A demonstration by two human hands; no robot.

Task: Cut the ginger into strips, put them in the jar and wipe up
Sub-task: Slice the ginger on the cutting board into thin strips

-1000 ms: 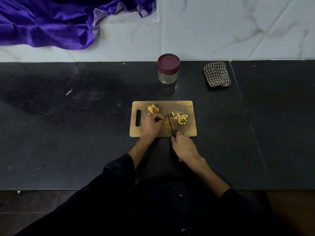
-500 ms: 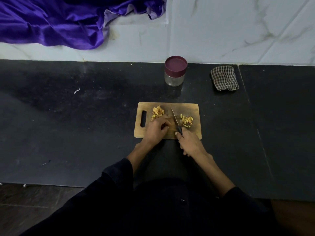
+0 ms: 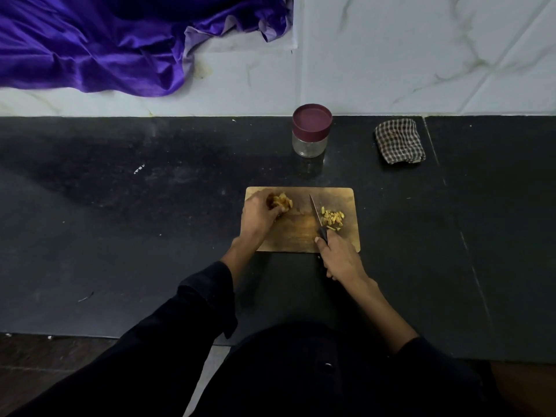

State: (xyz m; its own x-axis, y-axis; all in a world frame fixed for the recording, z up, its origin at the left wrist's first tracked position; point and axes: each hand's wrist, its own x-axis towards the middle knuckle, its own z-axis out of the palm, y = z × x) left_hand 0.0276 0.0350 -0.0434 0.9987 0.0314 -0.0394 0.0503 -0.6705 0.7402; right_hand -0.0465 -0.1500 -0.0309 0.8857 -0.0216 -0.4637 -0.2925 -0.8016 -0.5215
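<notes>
- Cutting board: lies flat on the dark worktop, directly in front of the person.
- Left hand: at the board's far-left corner, fingers curled round a clump of ginger pieces.
- Right hand: at the board's near edge, fingers wrapped round the black handle of the knife; the blade points away from the person, along the middle of the board.
- Cut ginger strips: heaped just right of the blade.
- Jar: upright beyond the board at the wall, maroon lid on.
- Checked cloth: folded, well right of the jar.
- Purple fabric: draped against the wall, upper left.
</notes>
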